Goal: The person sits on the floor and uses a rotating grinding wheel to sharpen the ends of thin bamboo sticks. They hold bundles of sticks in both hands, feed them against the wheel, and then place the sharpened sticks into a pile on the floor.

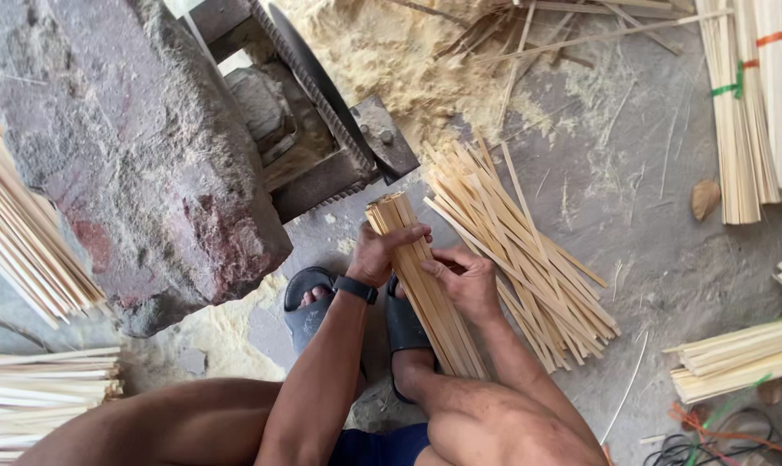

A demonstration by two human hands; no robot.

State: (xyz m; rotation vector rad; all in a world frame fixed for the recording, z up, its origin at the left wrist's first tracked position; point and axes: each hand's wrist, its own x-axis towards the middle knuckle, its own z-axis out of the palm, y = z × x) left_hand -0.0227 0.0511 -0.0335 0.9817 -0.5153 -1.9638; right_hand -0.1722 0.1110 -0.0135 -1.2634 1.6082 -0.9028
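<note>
Bamboo-strip bundle (421,285) gripped between both hands (378,255) (468,280).

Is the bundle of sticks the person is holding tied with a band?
No, the bundle of sticks shows no band; only the left hand and right hand grip it, while the bundles at top right have coloured ties.

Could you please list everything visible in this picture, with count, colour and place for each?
held stick bundle: one, pale tan, centre, in both hands
loose stick pile: one, pale tan, floor right of the hands
tied bundles: several, pale, top right
stacked sticks: pale, left edge
cutting machine: one, dark metal, top centre
sawdust: pale yellow, top
sandals: two, black, on the feet
left hand: grips the bundle
right hand: grips the bundle
</note>
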